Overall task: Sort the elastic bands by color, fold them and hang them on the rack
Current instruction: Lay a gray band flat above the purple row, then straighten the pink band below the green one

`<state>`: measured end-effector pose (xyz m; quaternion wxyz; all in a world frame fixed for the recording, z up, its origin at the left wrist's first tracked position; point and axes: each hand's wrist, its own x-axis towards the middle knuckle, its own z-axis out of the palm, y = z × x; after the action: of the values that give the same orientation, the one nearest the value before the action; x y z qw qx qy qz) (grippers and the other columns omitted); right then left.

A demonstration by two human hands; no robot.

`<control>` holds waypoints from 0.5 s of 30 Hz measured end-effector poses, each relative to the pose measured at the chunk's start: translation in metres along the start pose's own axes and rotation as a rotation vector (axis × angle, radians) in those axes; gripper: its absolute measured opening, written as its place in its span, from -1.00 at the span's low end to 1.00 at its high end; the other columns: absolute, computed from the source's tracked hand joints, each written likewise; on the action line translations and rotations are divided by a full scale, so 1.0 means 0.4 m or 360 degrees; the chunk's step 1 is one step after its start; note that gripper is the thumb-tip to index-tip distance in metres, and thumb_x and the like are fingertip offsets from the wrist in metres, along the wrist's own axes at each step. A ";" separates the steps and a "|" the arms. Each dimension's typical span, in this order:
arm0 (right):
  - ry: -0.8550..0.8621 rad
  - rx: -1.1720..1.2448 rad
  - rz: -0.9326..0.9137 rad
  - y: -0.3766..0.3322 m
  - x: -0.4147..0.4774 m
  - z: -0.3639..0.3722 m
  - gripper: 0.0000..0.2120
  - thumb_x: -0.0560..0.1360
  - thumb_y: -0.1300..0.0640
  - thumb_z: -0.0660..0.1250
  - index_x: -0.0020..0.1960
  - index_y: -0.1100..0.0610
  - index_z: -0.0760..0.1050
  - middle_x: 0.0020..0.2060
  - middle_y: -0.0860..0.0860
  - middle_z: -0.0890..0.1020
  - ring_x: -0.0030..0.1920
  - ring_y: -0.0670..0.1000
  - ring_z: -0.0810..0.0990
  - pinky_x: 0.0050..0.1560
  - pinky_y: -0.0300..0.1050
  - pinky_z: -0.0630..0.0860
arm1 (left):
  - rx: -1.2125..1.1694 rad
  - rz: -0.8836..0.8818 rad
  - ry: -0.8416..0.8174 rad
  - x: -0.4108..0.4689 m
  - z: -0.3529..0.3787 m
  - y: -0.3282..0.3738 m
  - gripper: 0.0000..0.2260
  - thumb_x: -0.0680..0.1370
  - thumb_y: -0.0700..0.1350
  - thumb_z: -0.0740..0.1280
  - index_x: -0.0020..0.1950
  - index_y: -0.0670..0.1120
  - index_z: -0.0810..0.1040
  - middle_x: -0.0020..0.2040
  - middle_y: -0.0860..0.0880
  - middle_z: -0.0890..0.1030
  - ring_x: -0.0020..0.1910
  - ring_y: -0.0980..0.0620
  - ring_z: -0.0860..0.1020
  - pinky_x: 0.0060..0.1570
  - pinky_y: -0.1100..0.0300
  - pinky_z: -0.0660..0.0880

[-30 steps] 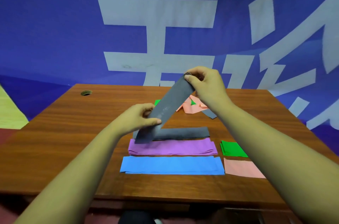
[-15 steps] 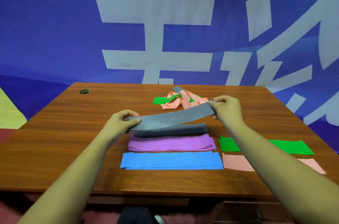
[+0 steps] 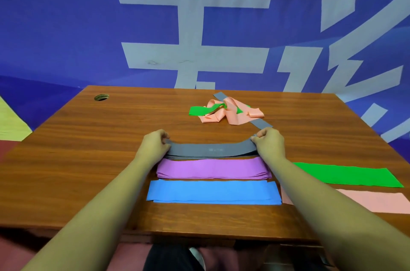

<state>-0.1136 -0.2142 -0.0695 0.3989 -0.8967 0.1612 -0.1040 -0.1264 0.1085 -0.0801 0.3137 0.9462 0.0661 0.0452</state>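
Note:
A grey band [image 3: 210, 149] is stretched flat over the grey stack, its middle sagging onto the bands beneath. My left hand [image 3: 155, 145] pinches its left end and my right hand [image 3: 269, 143] pinches its right end. In front of it lie a folded purple stack [image 3: 213, 168] and a blue stack [image 3: 213, 192]. To the right lie a flat green band [image 3: 346, 174] and a pink band [image 3: 375, 202], partly hidden by my right arm. A tangled heap of pink, green and grey bands [image 3: 228, 111] sits further back. No rack is in view.
The wooden table [image 3: 88, 148] has a round cable hole [image 3: 101, 97] at its back left corner. A blue banner with large white characters [image 3: 199, 26] hangs behind the table.
Both hands have lowered the grey band from a raised, tilted hold to level on top of the grey stack, with the right hand coming down and forward.

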 end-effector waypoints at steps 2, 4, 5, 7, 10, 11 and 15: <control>0.0005 -0.0071 -0.0042 0.014 0.002 0.019 -0.87 0.48 0.17 0.43 -0.19 0.17 0.52 -0.17 0.05 0.61 -0.12 0.08 0.53 -0.16 -0.13 0.37 | 0.0057 0.0069 0.0035 0.003 0.016 -0.006 -0.77 0.43 -0.29 0.36 0.07 -0.17 0.59 -0.07 -0.15 0.64 -0.02 -0.14 0.57 -0.04 0.16 0.39; 0.0005 -0.0148 -0.0084 0.028 0.001 0.032 -0.89 0.50 0.17 0.41 -0.16 0.16 0.51 -0.16 0.04 0.61 -0.13 0.07 0.52 -0.18 -0.11 0.39 | 0.0147 0.0122 0.0039 0.004 0.034 -0.011 -0.78 0.42 -0.30 0.35 0.05 -0.18 0.58 -0.03 -0.20 0.60 0.03 -0.21 0.54 0.00 0.10 0.38; 0.0002 -0.0188 -0.0117 0.034 0.001 0.036 -0.90 0.50 0.17 0.40 -0.15 0.15 0.51 -0.16 0.05 0.61 -0.13 0.08 0.53 -0.18 -0.08 0.43 | 0.0207 0.0120 0.0042 0.003 0.040 -0.012 -0.79 0.42 -0.28 0.34 0.05 -0.18 0.57 -0.01 -0.22 0.57 0.05 -0.24 0.52 0.03 0.07 0.38; 0.0005 -0.0294 -0.0210 0.045 0.001 0.042 -0.91 0.50 0.15 0.40 -0.14 0.14 0.51 -0.14 0.06 0.61 -0.07 0.12 0.56 -0.13 0.00 0.51 | 0.0327 0.0052 0.0066 -0.005 0.047 -0.010 -0.79 0.45 -0.20 0.34 0.08 -0.14 0.57 0.05 -0.22 0.49 0.13 -0.26 0.45 0.13 0.00 0.40; 0.0011 -0.0448 -0.0381 0.047 0.008 0.033 -0.89 0.51 0.13 0.37 -0.05 0.18 0.55 -0.06 0.13 0.60 0.05 0.16 0.54 0.01 0.03 0.50 | 0.0478 0.0082 0.0209 -0.015 0.048 0.010 -0.78 0.46 -0.16 0.33 0.09 -0.11 0.58 0.09 -0.19 0.44 0.14 -0.23 0.38 0.16 -0.04 0.41; 0.0007 -0.0505 -0.0452 0.044 0.017 0.025 -0.85 0.51 0.13 0.35 0.01 0.20 0.57 -0.03 0.16 0.60 0.08 0.18 0.53 0.05 0.03 0.49 | 0.0475 0.0147 0.0250 -0.015 0.048 0.023 -0.80 0.46 -0.16 0.33 0.07 -0.11 0.58 0.08 -0.18 0.44 0.12 -0.22 0.38 0.14 -0.03 0.41; -0.0048 -0.0669 -0.0647 0.005 0.069 -0.015 -0.72 0.50 0.12 0.29 0.15 0.22 0.55 0.06 0.19 0.57 0.08 0.21 0.54 0.10 0.05 0.49 | 0.0350 0.0426 0.0178 0.020 0.067 0.112 -0.85 0.48 -0.17 0.31 0.03 -0.13 0.58 0.00 -0.15 0.45 0.10 -0.19 0.42 0.13 0.00 0.42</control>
<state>-0.0906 -0.2298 -0.0653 0.1777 -0.9750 -0.0096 -0.1328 -0.1109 0.0582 -0.0742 0.1953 0.9711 -0.0386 0.1316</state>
